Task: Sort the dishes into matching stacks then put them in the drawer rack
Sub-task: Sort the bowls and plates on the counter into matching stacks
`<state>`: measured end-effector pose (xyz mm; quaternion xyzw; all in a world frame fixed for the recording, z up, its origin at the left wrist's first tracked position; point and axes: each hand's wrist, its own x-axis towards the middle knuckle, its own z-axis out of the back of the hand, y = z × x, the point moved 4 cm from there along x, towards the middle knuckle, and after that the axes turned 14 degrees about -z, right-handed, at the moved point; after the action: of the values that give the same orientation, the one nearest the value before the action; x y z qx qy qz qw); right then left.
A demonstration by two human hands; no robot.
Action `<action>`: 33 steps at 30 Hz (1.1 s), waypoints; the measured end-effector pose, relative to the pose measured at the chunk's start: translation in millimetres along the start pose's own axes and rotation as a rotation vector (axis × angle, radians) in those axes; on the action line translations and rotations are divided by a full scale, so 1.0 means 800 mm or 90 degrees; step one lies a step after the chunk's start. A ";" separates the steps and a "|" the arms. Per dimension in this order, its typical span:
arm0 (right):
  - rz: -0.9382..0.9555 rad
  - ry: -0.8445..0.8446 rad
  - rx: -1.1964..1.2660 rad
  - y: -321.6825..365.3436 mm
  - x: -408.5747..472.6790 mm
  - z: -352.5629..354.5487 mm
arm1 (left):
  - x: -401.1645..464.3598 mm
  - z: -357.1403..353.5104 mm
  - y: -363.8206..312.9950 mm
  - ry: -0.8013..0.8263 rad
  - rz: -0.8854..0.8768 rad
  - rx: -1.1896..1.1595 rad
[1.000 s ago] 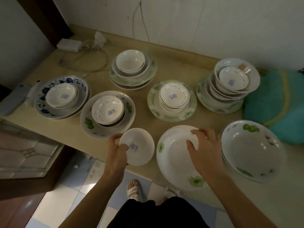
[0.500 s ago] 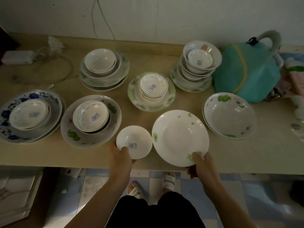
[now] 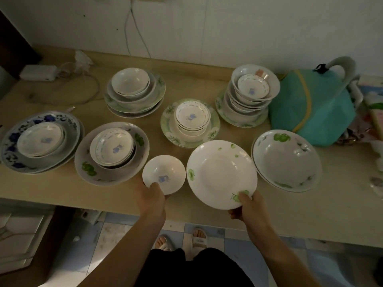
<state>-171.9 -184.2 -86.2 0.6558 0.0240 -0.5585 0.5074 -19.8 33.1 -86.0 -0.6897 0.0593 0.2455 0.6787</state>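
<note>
No legible text, labels or numbers anywhere. Packaging (image 3: 375, 100) at far right carries print (too blurred to read).

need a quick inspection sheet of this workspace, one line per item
surface: tan counter, dim light.
job's things: small bowl and white plate held at the front edge; five mixed stacks of bowls on plates behind; big bowl at right; blue plate under the far left stack.
clutter: teal bag; packets at the far right, too blurred to name.
hands: left hand grips the small bowl's rim; right hand pinches the white plate's rim.
cables: white adapter with a looped cord; wire down the wall.
surroundings: tiled floor, sandalled feet, no drawer rack seen.
</note>
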 end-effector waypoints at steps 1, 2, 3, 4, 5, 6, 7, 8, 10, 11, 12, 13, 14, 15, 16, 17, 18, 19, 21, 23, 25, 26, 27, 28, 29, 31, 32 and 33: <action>0.004 0.004 -0.001 0.001 0.002 0.001 | 0.001 -0.001 0.003 -0.011 -0.007 0.005; 0.009 0.006 -0.001 0.001 0.005 0.002 | 0.001 0.000 0.005 -0.023 -0.020 0.020; 0.010 0.004 -0.001 0.002 0.008 0.003 | 0.002 0.001 0.007 -0.034 -0.037 0.046; 0.010 0.002 -0.001 0.003 0.010 0.004 | 0.003 0.003 0.008 -0.042 -0.056 0.081; 0.009 0.001 -0.002 0.004 0.012 0.006 | 0.004 0.006 0.008 -0.049 -0.072 0.115; 0.010 0.003 -0.002 0.004 0.015 0.007 | 0.005 0.009 0.007 -0.052 -0.086 0.141; 0.011 0.007 -0.004 0.004 0.017 0.009 | 0.005 0.011 0.007 -0.047 -0.100 0.155; 0.012 0.011 -0.006 0.004 0.019 0.010 | 0.006 0.012 0.006 -0.036 -0.112 0.157; 0.011 0.025 -0.010 0.004 0.021 0.014 | 0.002 0.014 0.005 -0.006 -0.121 0.143; 0.006 0.040 -0.011 0.004 0.021 0.016 | -0.001 0.015 0.006 0.013 -0.123 0.128; -0.005 0.060 -0.009 0.004 0.021 0.019 | -0.005 0.018 0.008 0.031 -0.125 0.110; -0.021 0.081 -0.006 0.005 0.020 0.021 | -0.010 0.021 0.009 0.046 -0.123 0.094; -0.038 0.095 -0.005 0.007 0.019 0.026 | -0.016 0.025 0.010 0.059 -0.118 0.083; -0.054 0.099 -0.005 0.009 0.019 0.032 | -0.022 0.028 0.012 0.072 -0.108 0.077; -0.067 0.093 -0.005 0.012 0.019 0.040 | -0.027 0.032 0.014 0.080 -0.096 0.073; -0.078 0.080 0.000 0.015 0.020 0.051 | -0.034 0.035 0.015 0.082 -0.080 0.072; -0.087 0.063 0.013 0.017 0.021 0.063 | -0.041 0.038 0.016 0.072 -0.064 0.080; -0.094 0.044 0.033 0.019 0.023 0.076 | -0.049 0.042 0.015 0.053 -0.054 0.098; -0.104 0.003 0.082 0.023 0.028 0.105 | -0.068 0.046 0.004 0.027 -0.093 0.161; -0.107 -0.033 0.127 0.027 0.034 0.133 | -0.088 0.036 -0.021 0.059 -0.199 0.207; -0.102 -0.059 0.159 0.033 0.039 0.155 | -0.103 0.011 -0.048 0.134 -0.299 0.204; -0.094 -0.070 0.169 0.038 0.042 0.163 | -0.107 -0.007 -0.061 0.177 -0.340 0.204; -0.082 -0.080 0.175 0.043 0.044 0.169 | -0.109 -0.029 -0.072 0.223 -0.373 0.209; -0.068 -0.088 0.176 0.050 0.047 0.173 | -0.111 -0.053 -0.081 0.273 -0.402 0.218; -0.056 -0.096 0.175 0.055 0.050 0.175 | -0.112 -0.079 -0.089 0.322 -0.428 0.229; -0.045 -0.107 0.166 0.064 0.055 0.177 | -0.113 -0.132 -0.099 0.402 -0.473 0.262; -0.047 -0.112 0.160 0.066 0.058 0.179 | -0.112 -0.158 -0.101 0.437 -0.492 0.282; -0.048 -0.119 0.149 0.066 0.059 0.180 | -0.111 -0.183 -0.102 0.473 -0.508 0.303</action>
<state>-224.6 -334.4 -68.0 0.6542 -0.0641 -0.6349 0.4061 -25.9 -125.0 18.9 -0.5274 0.0821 -0.3064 0.7882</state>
